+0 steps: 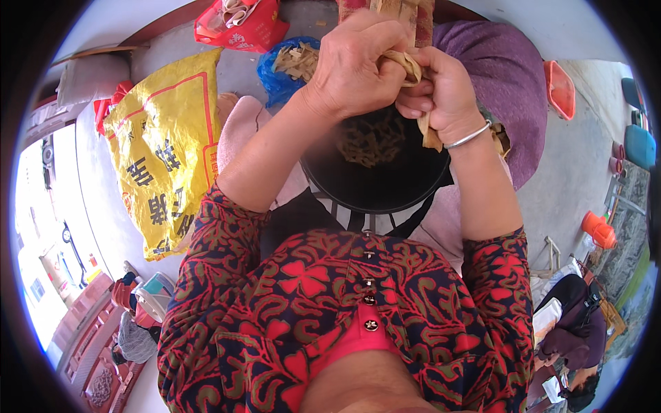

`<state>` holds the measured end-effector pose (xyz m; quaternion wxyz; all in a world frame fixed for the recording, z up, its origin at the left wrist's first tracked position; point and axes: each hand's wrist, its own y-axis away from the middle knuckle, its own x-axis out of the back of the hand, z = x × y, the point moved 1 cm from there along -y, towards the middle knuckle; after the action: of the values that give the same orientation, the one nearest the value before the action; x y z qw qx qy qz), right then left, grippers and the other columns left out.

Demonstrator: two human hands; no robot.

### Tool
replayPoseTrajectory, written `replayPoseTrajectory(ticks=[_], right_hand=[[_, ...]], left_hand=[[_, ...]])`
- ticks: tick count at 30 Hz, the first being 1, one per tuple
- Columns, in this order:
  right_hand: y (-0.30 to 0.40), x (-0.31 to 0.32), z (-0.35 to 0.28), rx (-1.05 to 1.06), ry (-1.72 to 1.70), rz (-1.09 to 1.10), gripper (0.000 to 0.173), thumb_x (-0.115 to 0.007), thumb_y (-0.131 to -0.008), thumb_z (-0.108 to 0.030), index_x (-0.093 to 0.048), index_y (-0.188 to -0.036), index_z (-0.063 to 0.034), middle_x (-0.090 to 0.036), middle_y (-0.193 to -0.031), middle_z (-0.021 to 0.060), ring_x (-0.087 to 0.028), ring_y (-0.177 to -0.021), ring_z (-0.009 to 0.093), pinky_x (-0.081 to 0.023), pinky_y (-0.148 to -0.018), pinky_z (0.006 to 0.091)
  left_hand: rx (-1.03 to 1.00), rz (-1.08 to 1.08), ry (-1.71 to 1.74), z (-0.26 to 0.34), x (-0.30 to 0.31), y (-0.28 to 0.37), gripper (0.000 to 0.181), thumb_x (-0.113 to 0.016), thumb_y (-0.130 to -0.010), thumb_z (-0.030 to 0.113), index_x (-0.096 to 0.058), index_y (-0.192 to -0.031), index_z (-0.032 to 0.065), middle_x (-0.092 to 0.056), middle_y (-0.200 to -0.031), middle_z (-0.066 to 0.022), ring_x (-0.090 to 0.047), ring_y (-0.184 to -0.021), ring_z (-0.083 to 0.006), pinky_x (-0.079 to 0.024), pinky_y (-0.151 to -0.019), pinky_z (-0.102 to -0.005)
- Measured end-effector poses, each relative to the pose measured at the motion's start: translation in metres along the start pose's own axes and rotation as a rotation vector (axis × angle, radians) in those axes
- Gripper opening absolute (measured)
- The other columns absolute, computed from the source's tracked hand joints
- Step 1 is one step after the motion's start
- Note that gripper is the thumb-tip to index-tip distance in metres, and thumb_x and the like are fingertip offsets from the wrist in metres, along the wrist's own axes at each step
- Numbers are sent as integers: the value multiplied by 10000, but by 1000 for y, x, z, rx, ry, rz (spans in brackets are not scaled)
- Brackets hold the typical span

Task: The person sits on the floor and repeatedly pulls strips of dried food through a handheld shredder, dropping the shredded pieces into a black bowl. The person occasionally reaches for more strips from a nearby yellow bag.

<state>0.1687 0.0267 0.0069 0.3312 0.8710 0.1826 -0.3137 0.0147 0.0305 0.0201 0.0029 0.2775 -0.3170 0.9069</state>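
Observation:
Close together at the top middle, my left hand (356,67) and my right hand (441,85) both grip a yellowish dried plant strip (410,64). The strip is bent between the fingers, and its loose end (428,131) hangs below my right hand. Beneath the hands sits a round black basin (372,188), with several brownish pieces (372,139) lying in it. My left fingers are curled tightly, hiding part of the strip. A silver bangle (469,135) circles my right wrist.
A blue plastic bag (268,77) of pale pieces (299,61) and a red bag (242,31) stand beyond the basin. Left is a yellow sack (160,155); right are a purple cloth bundle (496,93) and an orange basin (560,90). Another person (573,330) is at the lower right.

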Motion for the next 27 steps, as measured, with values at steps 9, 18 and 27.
replayPoseTrajectory(ticks=[9, 18, 27], right_hand=[[4, -5, -9, 585, 674, 41, 150, -681, -822, -147, -633, -891, -22, -526, -632, -46, -373, -484, -4, -253, -415, 162], [-2, 27, -16, 210, -15, -410, 124, -652, -872, -127, -654, -953, -33, -449, -586, -77, -333, -432, 8, -253, -401, 163], [-7, 20, -12, 356, 305, -59, 137, -559, -930, -128, -633, -988, -28, -444, -609, -68, -326, -454, -8, -286, -411, 161]], left_hand=[[513, -204, 293, -28, -6, -1, 78, -609, -733, 62, -627, -786, 8, -585, -611, -118, -583, -576, -150, -479, -572, -287], [294, -55, 25, 15, 8, -17, 128, -665, -805, 71, -591, -736, -8, -562, -610, -97, -552, -522, -177, -430, -490, -281], [433, -457, 405, -9, 13, -8, 78, -584, -846, 78, -617, -802, 23, -540, -641, 7, -495, -525, -94, -378, -488, -214]])
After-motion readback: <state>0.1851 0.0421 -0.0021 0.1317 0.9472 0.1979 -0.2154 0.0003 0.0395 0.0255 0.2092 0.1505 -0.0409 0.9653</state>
